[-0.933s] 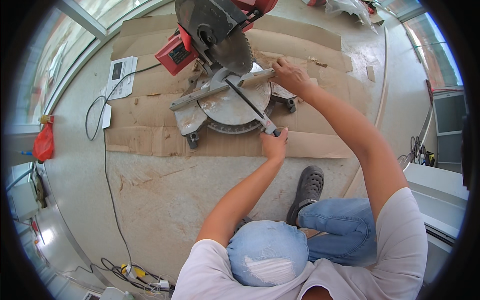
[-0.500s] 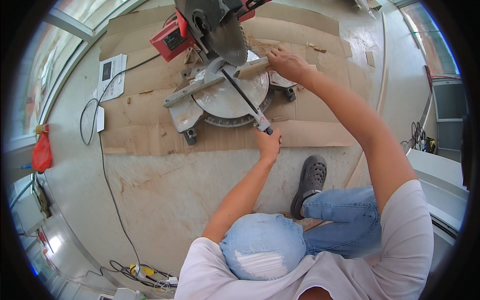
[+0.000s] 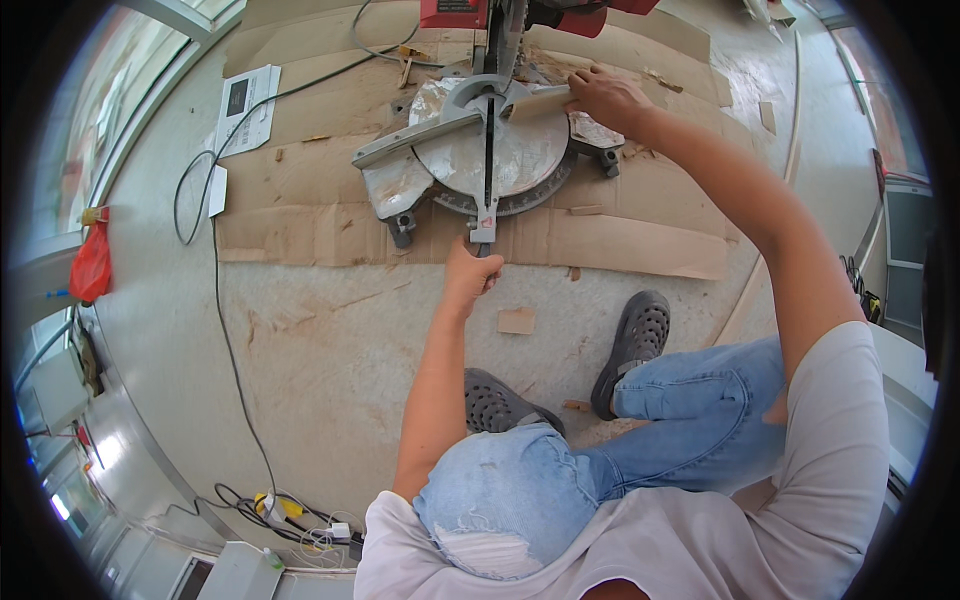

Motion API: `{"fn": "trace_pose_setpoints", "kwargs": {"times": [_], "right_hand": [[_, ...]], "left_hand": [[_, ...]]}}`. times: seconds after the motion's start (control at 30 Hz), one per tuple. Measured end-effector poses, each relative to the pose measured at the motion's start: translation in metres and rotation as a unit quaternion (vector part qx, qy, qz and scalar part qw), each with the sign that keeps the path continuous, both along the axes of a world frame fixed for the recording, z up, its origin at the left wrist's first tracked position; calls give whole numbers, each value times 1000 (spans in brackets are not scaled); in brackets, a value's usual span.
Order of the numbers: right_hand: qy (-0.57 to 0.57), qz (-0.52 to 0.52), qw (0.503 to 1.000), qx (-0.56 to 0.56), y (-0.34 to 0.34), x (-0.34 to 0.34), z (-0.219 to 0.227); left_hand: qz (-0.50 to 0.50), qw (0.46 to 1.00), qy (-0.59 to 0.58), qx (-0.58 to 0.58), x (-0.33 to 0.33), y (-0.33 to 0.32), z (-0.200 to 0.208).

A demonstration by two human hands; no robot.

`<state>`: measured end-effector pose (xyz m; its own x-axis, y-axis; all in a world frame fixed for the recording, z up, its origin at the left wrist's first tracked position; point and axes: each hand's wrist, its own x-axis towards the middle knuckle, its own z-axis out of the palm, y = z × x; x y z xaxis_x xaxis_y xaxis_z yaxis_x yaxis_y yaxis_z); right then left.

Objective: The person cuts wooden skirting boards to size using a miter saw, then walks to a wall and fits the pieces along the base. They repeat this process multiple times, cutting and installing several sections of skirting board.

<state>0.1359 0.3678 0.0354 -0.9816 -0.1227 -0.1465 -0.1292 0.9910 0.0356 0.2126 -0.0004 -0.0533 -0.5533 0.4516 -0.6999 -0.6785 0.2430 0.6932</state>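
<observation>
A mitre saw (image 3: 540, 150) stands on cardboard, its round table slotted down the middle. My left hand (image 3: 473, 278) is closed around the handle (image 3: 484, 248) at the near end of the table arm, which points almost straight toward me. At the right part of the fence lies a short wooden strip (image 3: 540, 104). My right hand (image 3: 608, 100) grips its right end, fingers curled over it. The saw blade (image 3: 512, 40) is raised above the back of the table, partly cut off by the upper rim. The left fence (image 3: 415, 140) has no wood against it.
Flattened cardboard (image 3: 300, 225) covers the floor under the saw. A black cable (image 3: 225, 330) runs along the left side. A small wood offcut (image 3: 516, 320) lies near my shoes (image 3: 640, 335). A printed sheet (image 3: 248, 108) is at left, and a red bag (image 3: 91, 262) hangs there.
The table arm and saw head have swung round, my left hand moving leftward with the handle. My right hand stays on the wooden strip. The view has shifted slightly.
</observation>
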Motion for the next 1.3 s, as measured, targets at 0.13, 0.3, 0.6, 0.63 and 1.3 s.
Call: {"fn": "trace_pose_setpoints", "kwargs": {"times": [0.13, 0.3, 0.6, 0.63, 1.3], "right_hand": [[-5, 7, 1000, 9, 1, 6, -3], [15, 10, 1000, 6, -5, 10, -4], [0, -2, 1000, 21, -8, 15, 2], [6, 1, 1000, 19, -8, 17, 2], [-30, 76, 994, 78, -16, 5, 4]], "left_hand": [[2, 1000, 20, -19, -5, -10, 2], [-5, 990, 124, -66, 0, -9, -10], [-81, 984, 128, -92, -25, -27, -20], [-81, 984, 128, -92, -24, -28, -17], [-53, 934, 289, -203, -7, -41, -10]]}}
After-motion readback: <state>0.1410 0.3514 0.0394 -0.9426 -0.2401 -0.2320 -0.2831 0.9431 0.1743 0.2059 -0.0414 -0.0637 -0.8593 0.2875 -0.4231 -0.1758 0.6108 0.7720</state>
